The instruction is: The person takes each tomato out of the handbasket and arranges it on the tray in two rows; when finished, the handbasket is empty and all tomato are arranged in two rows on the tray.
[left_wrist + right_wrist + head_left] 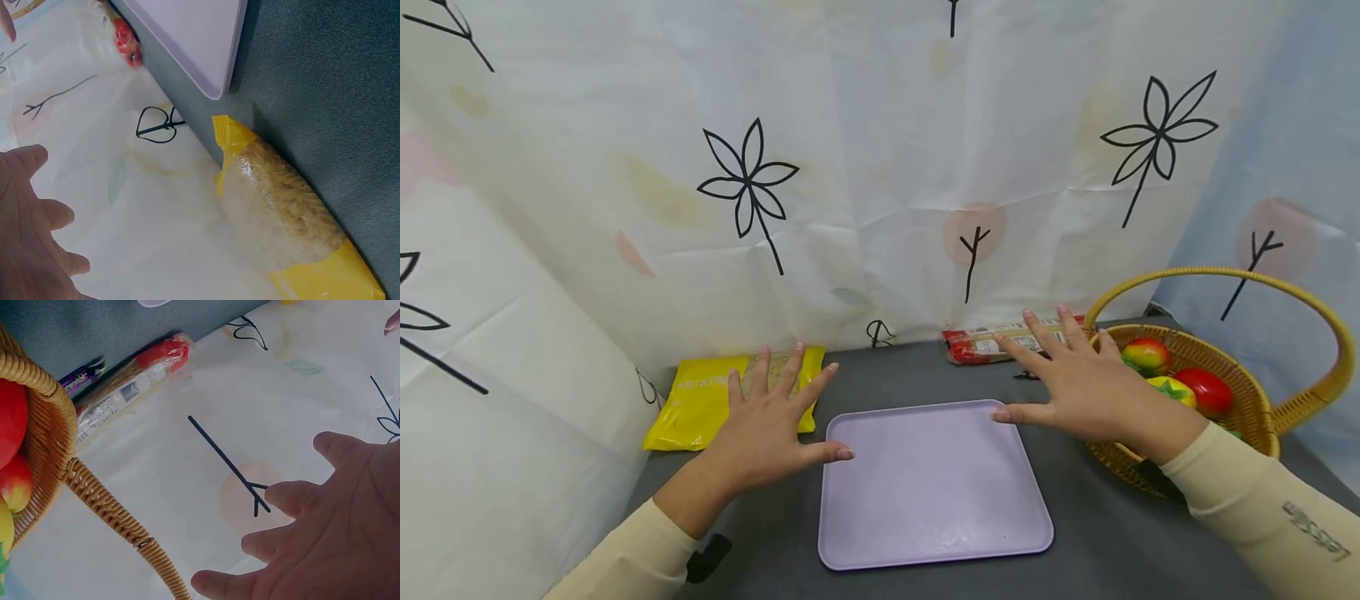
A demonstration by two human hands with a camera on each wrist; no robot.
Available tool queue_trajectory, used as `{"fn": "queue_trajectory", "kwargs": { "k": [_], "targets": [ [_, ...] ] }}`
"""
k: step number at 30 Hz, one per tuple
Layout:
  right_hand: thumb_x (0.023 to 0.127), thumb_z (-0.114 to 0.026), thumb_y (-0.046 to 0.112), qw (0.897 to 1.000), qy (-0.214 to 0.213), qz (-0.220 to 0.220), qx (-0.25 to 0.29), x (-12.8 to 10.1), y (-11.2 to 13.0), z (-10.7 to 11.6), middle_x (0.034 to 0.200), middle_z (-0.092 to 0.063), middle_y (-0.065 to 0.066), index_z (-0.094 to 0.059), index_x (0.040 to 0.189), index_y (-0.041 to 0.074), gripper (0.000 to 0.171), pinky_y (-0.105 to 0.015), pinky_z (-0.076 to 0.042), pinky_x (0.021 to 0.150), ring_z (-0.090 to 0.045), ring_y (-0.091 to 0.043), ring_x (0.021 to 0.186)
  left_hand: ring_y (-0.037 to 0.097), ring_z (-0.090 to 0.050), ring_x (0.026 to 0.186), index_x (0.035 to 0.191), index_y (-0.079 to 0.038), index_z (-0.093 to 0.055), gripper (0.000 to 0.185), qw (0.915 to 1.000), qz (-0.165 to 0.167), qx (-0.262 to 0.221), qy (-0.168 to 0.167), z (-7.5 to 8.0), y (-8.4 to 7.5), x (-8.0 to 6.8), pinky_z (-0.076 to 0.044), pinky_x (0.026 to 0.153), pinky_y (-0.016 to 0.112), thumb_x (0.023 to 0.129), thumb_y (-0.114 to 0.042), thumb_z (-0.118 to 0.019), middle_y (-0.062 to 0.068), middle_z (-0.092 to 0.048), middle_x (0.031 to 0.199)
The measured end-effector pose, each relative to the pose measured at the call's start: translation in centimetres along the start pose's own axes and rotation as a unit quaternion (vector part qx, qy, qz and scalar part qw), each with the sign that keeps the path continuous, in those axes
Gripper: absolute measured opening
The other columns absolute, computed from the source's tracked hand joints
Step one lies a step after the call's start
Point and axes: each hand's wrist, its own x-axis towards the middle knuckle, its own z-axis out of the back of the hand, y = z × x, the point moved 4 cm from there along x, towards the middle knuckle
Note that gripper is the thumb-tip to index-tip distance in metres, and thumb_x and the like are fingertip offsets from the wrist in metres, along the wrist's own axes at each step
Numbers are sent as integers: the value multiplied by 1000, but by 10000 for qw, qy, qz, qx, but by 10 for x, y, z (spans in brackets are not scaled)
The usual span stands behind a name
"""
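Observation:
Both hands are held up in the air with fingers spread and nothing in them. In the head view the left hand appears in front of a yellow pasta bag, left of a lilac tray. The right hand appears between the tray's far right corner and a wicker basket. Through the bag's clear window, twisted pasta shows in the left wrist view. The basket holds a red fruit or vegetable, a red-yellow one and a yellow one with a green top.
A red-ended clear packet of long thin sticks lies along the back. Beside it is a small purple wrapped item. The basket's tall handle arches up at the right. Patterned white cloth encloses the dark grey table.

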Motion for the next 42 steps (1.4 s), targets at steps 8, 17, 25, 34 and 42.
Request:
{"fn": "queue_trajectory", "kwargs": {
  "k": [8, 17, 25, 34, 42],
  "targets": [
    [87, -48, 95, 9997, -145, 49, 164, -5, -5, 2, 178, -14, -23, -31, 174, 27, 112, -91, -13, 111, -2, -59, 158, 60, 1, 159, 174, -40, -26, 109, 9991, -137, -352, -190, -2, 9, -4, -2, 112, 91, 84, -89, -64, 14, -7, 181],
    [92, -64, 80, 9975, -369, 48, 601, -17, -21, 4, 177, -16, -27, -26, 175, 22, 108, -88, -16, 113, -9, -62, 157, 52, 3, 161, 175, -37, -24, 107, 9823, -630, -1509, -917, -2, 21, -17, 0, 114, 88, 88, -89, -57, 4, -5, 182],
    [94, -76, 63, 9894, -1035, 211, 998, -31, -42, 8, 174, -25, -26, -28, 174, 16, 105, -90, -26, 107, -22, -59, 155, 54, -10, 160, 176, -27, -26, 104, 9425, -1227, -2691, -1557, -12, 21, -28, -7, 106, 94, 94, -90, -35, 5, -15, 181],
    [98, -80, 36, 9681, -1584, 330, 1911, -47, -73, 2, 171, -32, -27, -27, 174, 16, 95, -85, -15, 117, -29, -60, 150, 23, -26, 161, 175, -13, -22, 85, 8850, -1105, -4196, -1691, -47, 17, -49, -16, 129, 44, 112, -67, -35, 7, -29, 177],
    [105, -70, 26, 9577, -1810, 165, 2231, -60, -103, -11, 166, -35, -32, -31, 172, 13, 78, -83, -7, 120, -28, -63, 147, 23, -46, 150, 175, -10, -18, 72, 8018, -804, -5716, -1550, -82, 10, -61, -40, 115, 45, 118, -52, -26, 15, -40, 171]
  ]
}}
